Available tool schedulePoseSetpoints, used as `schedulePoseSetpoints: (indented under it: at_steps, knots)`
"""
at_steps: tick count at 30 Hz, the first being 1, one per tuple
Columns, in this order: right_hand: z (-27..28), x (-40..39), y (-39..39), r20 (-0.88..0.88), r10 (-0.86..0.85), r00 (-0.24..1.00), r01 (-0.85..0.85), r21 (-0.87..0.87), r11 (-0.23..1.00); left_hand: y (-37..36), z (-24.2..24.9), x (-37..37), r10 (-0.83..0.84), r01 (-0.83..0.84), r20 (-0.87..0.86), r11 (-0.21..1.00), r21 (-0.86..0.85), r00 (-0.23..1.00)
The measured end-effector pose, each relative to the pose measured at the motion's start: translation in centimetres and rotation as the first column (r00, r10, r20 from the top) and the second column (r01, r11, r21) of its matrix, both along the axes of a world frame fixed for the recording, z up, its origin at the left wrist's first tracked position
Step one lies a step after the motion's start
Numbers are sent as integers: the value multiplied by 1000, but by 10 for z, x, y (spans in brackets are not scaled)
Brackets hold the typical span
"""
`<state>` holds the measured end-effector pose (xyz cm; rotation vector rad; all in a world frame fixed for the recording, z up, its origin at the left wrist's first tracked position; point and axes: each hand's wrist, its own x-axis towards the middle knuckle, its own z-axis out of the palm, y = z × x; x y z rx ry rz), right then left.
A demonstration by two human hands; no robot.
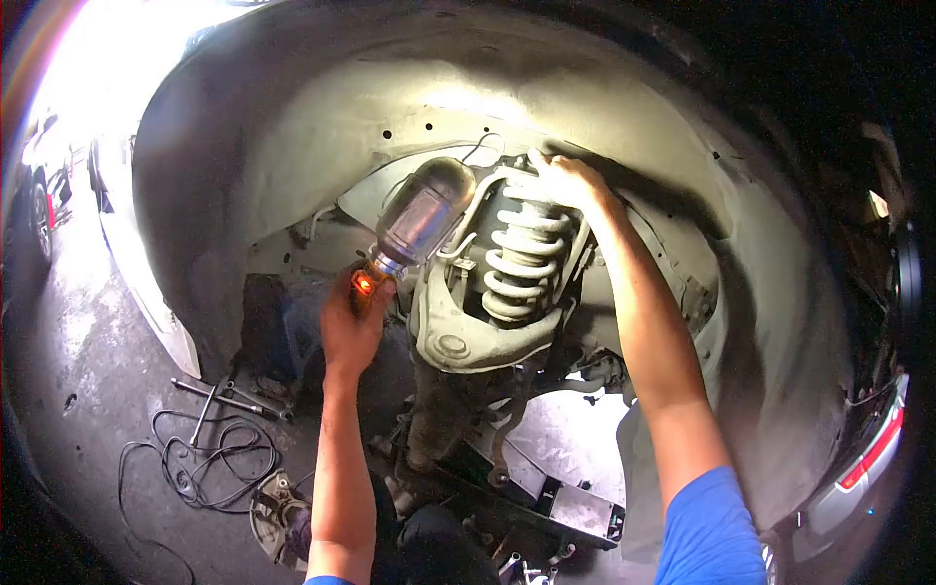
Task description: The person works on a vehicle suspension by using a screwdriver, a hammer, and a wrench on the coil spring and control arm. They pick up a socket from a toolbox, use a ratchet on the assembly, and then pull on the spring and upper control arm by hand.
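Note:
My left hand (357, 317) is wrapped round the orange handle of a work lamp (427, 213), whose caged head tilts up and to the right. The lamp is beside a white coil spring (525, 258) inside a wheel well. At the top of the spring, my right hand (570, 180) reaches in with its fingers bent against the upper mount; what they touch there is too small and bright to make out. Below the spring sits a pale control arm (451, 345).
The wheel-well liner (195, 146) curves around both arms. On the floor at the lower left are a cross-shaped wrench (204, 414), a coiled black cable (185, 478) and a rusty metal shield (268, 517). Metal parts and a boxy device (582, 511) are below.

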<state>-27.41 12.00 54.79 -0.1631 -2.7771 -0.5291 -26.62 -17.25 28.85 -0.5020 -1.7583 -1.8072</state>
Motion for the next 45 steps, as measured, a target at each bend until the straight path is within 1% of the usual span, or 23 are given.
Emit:
schedulePoseSetpoints:
  at_steps: [1, 6, 9, 10, 12, 13, 16, 17, 18, 20, 21, 26, 28, 29, 30, 32, 33, 34, 35, 37, 39, 44, 45]
  knots:
    - [-1, 1, -1, 11, -4, 1000, 4, -37, 999, 0, 0, 0, 6, -6, -1, 1000, -9, 1000]
    - [-1, 3, -3, -17, 7, 1000, -7, -31, 999, 1, 0, 1, 32, -33, -19, 999, -24, 999]
    - [-4, -8, -2, -1, -10, 1000, 10, -41, 999, 1, -3, -4, -26, 26, 19, 1000, -7, 999]
    - [-6, -13, -2, -18, 5, 1000, -7, -105, 994, 2, -4, -4, -3, 4, 15, 1000, -13, 1000]
    - [-7, -21, 2, -42, 49, 998, -54, -138, 989, 2, -6, -5, 42, -41, 11, 999, -22, 999]
    - [-8, -24, 3, -63, 57, 996, -67, -161, 985, 0, -5, -5, 41, -38, 45, 997, -65, 998]
    - [-1, -25, -3, 33, 49, 998, -46, -82, 996, 0, -1, -2, 68, -65, 20, 993, -97, 998]
    - [-1, -26, -5, 60, 54, 997, -56, 21, 998, 0, 0, 1, 76, -80, -56, 994, -80, 995]
    - [0, -28, -5, 84, 59, 995, -69, 123, 990, 0, 0, 1, 73, -76, -40, 994, -79, 996]
    - [-1, -10, -21, -24, 28, 999, -29, -17, 999, 0, -3, 0, 65, -66, -10, 995, -79, 998]
    - [0, -10, -20, -46, 25, 999, -26, -4, 1000, -1, -3, 0, 72, -70, 17, 990, -124, 997]
    - [2, -17, -10, -20, 48, 999, -43, 201, 979, 5, -7, -4, -21, 21, 1, 997, -68, 1000]
    - [7, -26, 0, -16, 80, 997, -75, 224, 972, 5, -8, -4, -26, 25, -1, 997, -73, 1000]
    - [9, -30, 7, -24, 113, 993, -105, 211, 972, 4, -8, -3, -27, 26, -9, 996, -89, 1000]
    - [11, -46, 34, -28, 198, 980, -193, 137, 972, 3, -8, -2, -30, 28, -17, 994, -106, 999]
    - [16, -77, 87, -40, 364, 930, -365, -9, 931, -6, -7, 2, -128, 128, 15, 974, -185, 992]
    - [27, -77, 112, 28, 533, 846, -474, -420, 774, -13, -8, 3, -175, 179, 36, 958, -223, 984]
    - [22, -102, 114, -2, 370, 929, -370, 13, 929, -21, -11, 3, -244, 248, 47, 931, -267, 969]
    - [17, -134, 125, -95, 184, 978, -129, 414, 901, -31, -15, 1, -312, 316, 63, 897, -310, 948]
    - [16, -97, 89, -131, 151, 980, -101, 329, 939, -48, -12, 3, -412, 434, 146, 802, -410, 899]
    - [11, -67, 58, -149, 145, 978, -100, 272, 957, -56, -4, 12, -435, 463, 178, 744, -482, 883]
    - [7, -51, 54, -180, 142, 973, -100, 225, 969, -59, 11, 37, -498, 576, 299, 618, -535, 814]
    - [6, -50, 54, -183, 138, 973, -97, 218, 971, -58, 15, 43, -485, 544, 271, 612, -574, 832]
